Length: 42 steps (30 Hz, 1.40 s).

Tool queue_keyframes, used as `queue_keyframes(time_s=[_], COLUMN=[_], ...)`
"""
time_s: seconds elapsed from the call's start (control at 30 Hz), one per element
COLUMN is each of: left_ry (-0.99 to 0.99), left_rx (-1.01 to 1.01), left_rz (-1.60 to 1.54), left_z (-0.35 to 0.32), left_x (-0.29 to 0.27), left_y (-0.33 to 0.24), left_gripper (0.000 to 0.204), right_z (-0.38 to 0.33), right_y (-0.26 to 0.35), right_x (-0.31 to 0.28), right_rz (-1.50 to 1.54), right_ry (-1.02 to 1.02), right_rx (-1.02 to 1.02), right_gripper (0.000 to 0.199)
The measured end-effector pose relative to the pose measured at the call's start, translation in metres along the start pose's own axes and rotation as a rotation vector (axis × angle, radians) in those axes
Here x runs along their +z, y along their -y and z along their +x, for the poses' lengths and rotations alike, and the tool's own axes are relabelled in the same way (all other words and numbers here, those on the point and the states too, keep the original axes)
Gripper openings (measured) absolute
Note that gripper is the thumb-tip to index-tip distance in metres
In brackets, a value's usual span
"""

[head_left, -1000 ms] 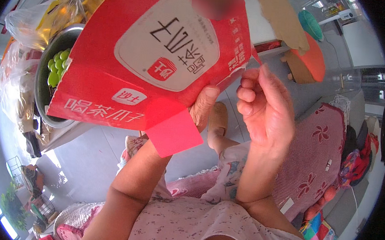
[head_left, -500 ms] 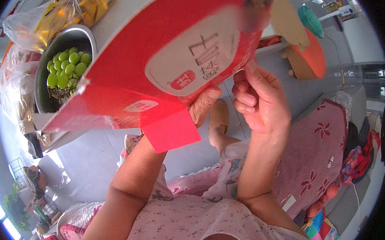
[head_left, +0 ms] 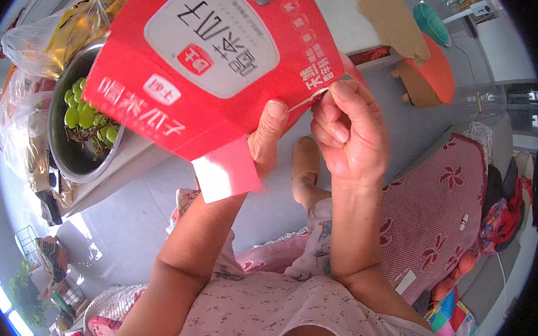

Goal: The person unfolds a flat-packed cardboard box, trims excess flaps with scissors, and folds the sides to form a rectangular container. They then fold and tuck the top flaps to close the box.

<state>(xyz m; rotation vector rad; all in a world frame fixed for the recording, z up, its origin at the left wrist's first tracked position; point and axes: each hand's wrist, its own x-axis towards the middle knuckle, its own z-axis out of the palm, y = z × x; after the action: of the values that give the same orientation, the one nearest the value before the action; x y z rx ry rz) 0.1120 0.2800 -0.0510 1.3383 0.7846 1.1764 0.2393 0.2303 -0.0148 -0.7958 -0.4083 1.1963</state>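
A red cardboard box (head_left: pixel 223 112) with a white label panel is held up in front of me, covering part of the table. My left hand (head_left: pixel 267 133) grips its near edge, thumb lying on the printed face and the other fingers hidden behind. Beside that hand a glossy red flap (head_left: pixel 226 168) sticks out toward me and catches the light. At the box's right edge, my right hand (head_left: pixel 357 130) pinches the cardboard between thumb and curled fingers, where a narrow pale gap shows along the edge.
On the table at left, a metal bowl (head_left: pixel 56 119) holds green grapes (head_left: pixel 84 114), next to plastic bags (head_left: pixel 27 107). Brown cardboard (head_left: pixel 391 20) and an orange stool (head_left: pixel 438 70) are at the far right. A pink patterned cover (head_left: pixel 442 192) lies over the seat at right.
The box has swung left and tilted so its printed face shows more squarely, now overlapping the bowl's grapes. Both hands moved slightly left with it, keeping their grip.
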Motion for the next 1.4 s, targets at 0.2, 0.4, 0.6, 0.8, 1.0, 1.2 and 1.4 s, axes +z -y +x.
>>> queue_keyframes(time_s=[0.2, 0.4, 0.6, 0.8, 1.0, 1.2, 1.4], left_ry=[-0.15, -0.199, -0.17, -0.09, -0.117, -0.134, 0.133], left_rx=[-0.138, -0.157, -0.155, -0.148, -0.149, -0.163, -0.311], left_rz=[-0.149, -0.211, -0.229, -0.211, -0.218, -0.275, -0.777], left_z=[0.003, 0.003, 0.002, -0.002, 0.0, 0.003, 0.007], left_x=[0.008, 0.011, 0.009, 0.002, 0.004, 0.01, 0.012], left_y=[0.009, 0.012, 0.01, 0.006, 0.008, 0.011, -0.001], left_gripper=[0.041, 0.042, 0.043, 0.045, 0.046, 0.048, 0.051], right_z=[-0.001, -0.002, -0.006, -0.004, -0.001, -0.004, -0.009], right_y=[-0.007, -0.013, -0.006, -0.002, -0.006, -0.013, -0.03], right_x=[0.003, 0.007, 0.016, 0.008, 0.007, 0.013, 0.008], right_rz=[-0.119, -0.244, -0.274, -0.317, -0.275, -0.409, -0.745], right_ry=[-0.076, -0.144, -0.183, -0.206, -0.149, -0.202, -0.121], right_rx=[-0.09, -0.164, -0.081, -0.022, -0.057, -0.179, -0.377], right_gripper=[0.017, 0.018, 0.028, 0.032, 0.027, 0.022, 0.013])
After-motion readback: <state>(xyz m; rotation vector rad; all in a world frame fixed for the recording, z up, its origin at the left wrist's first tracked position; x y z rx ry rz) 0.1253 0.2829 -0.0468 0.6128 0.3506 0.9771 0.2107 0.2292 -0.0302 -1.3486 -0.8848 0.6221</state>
